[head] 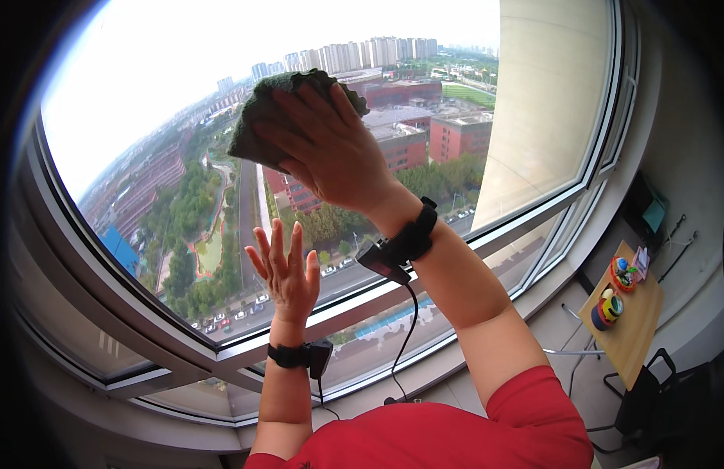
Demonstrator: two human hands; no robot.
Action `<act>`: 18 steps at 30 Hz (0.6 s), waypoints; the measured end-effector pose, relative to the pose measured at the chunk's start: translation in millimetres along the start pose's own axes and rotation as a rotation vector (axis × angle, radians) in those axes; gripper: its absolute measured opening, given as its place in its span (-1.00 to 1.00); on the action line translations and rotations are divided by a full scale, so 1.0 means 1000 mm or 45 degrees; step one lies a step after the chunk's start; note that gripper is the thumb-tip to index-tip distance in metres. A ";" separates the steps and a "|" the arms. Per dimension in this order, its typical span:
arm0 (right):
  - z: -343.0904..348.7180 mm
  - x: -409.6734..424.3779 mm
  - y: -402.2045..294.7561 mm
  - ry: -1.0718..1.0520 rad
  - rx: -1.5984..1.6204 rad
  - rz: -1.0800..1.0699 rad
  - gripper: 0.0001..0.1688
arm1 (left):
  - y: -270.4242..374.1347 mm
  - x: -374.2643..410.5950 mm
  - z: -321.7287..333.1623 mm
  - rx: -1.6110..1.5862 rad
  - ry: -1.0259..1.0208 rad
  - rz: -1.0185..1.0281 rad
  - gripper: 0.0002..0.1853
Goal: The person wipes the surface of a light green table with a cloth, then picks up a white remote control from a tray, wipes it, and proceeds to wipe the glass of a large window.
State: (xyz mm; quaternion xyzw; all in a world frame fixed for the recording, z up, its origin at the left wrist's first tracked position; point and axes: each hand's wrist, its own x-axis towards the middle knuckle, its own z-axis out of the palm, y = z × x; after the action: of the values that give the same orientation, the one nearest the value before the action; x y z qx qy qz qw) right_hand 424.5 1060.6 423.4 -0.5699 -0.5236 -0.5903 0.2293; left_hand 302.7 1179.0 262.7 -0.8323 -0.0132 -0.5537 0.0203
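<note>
A dark green cloth [245, 126] with a scalloped edge lies under the palm and spread fingers of my right hand [332, 146]. That hand presses it flat against the large window pane [209, 176], in the pane's upper middle. Lower and to the left, my left hand [287, 272] is raised with its fingers apart and nothing in it. Whether its palm touches the glass I cannot tell. Each wrist wears a black strap with a small cabled device, one on the right [397, 249] and one on the left [306, 356].
A metal window frame [338, 316] crosses below my hands, with lower panes beneath. At the right stands a wooden-topped table [637, 328] holding rolls of tape [608, 309] and a small orange basket [623, 274]. A black chair [649, 387] is beside it. Cables hang from both wrist devices.
</note>
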 end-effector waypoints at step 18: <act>-0.015 -0.214 0.010 0.077 -0.049 1.018 -0.39 | 0.039 -0.029 0.043 -0.097 -0.204 0.122 -0.30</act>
State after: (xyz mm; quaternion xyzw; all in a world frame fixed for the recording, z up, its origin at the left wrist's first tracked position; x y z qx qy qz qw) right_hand 479.1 974.1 234.6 -0.7154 -0.2423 -0.4807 0.4455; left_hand 333.1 1142.0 218.2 -0.8738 0.0461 -0.4839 0.0141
